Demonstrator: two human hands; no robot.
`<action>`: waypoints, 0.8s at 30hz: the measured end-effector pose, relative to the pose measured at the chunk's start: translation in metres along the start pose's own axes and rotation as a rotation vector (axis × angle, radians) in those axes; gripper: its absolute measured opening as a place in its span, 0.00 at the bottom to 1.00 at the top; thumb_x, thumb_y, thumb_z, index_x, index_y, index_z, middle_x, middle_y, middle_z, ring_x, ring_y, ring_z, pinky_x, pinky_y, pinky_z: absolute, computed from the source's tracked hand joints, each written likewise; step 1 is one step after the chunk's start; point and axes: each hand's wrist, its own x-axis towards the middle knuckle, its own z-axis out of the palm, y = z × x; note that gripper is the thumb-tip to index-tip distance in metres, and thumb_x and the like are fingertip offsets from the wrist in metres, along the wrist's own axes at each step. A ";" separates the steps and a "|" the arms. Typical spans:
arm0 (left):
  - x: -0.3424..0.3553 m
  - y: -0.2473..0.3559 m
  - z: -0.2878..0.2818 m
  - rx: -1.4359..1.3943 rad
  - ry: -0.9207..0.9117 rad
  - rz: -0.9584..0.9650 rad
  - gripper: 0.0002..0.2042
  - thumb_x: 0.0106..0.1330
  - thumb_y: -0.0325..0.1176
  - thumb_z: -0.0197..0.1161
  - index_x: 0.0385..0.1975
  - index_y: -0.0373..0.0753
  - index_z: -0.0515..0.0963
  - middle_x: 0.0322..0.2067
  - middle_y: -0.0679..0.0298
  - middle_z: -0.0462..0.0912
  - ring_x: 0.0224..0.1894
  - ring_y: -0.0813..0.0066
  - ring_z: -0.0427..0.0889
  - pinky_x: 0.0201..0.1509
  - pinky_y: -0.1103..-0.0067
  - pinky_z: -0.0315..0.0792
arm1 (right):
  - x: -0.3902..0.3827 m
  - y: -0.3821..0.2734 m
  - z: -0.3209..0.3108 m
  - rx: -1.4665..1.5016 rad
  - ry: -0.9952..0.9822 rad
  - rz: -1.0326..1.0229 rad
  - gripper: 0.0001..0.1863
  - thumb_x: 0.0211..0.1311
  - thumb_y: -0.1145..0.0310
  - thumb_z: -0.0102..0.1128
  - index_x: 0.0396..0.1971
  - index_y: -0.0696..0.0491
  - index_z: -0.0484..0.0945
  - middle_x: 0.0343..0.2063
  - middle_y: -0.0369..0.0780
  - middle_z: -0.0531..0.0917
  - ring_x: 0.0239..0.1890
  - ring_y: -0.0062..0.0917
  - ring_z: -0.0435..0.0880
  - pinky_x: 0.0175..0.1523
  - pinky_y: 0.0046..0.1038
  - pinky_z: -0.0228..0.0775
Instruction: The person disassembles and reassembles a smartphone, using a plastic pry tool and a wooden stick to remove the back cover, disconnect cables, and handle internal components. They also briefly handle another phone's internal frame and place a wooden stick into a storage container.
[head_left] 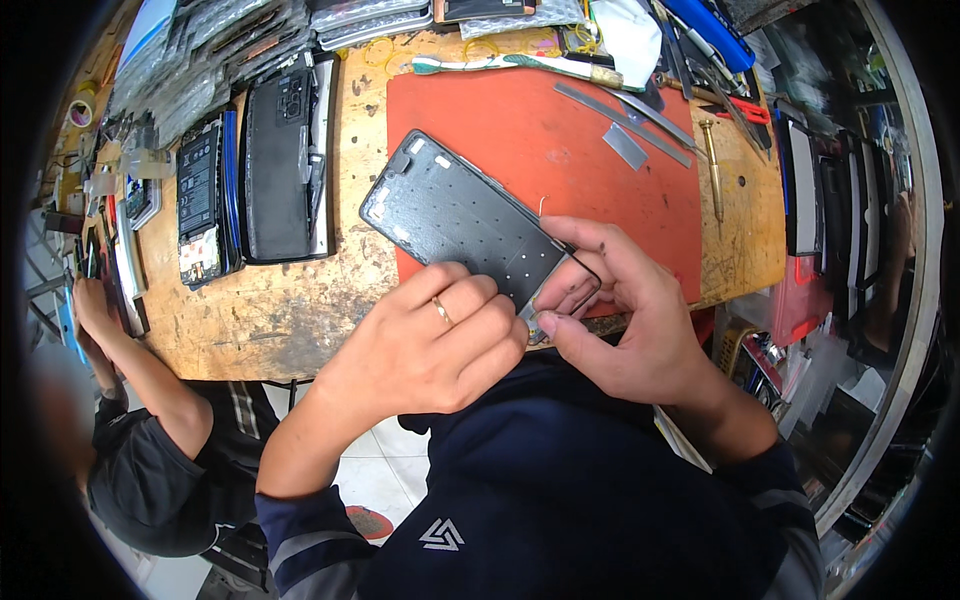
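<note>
A black phone frame with a perforated inner face lies tilted over the near edge of a red work mat. My left hand, a ring on one finger, is curled around the frame's near end from below. My right hand pinches the same near corner between thumb and fingers, its fingertips pressing on the frame's edge. A thin black wire or strip loops beside the right fingers.
Opened phones and a dark back cover lie on the worn wooden bench at left. Metal strips, a brass-handled screwdriver and tweezers sit at the mat's far right. Another person's arm rests at the bench's left. Stacked phone screens stand at right.
</note>
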 end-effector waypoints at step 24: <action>-0.006 -0.005 0.000 -0.007 -0.058 0.119 0.09 0.55 0.33 0.69 0.33 0.38 0.81 0.38 0.62 0.82 0.46 0.64 0.84 0.52 0.70 0.80 | 0.003 0.006 0.005 0.064 0.089 0.053 0.33 0.68 0.85 0.64 0.72 0.62 0.68 0.37 0.37 0.87 0.36 0.14 0.86 0.42 0.17 0.78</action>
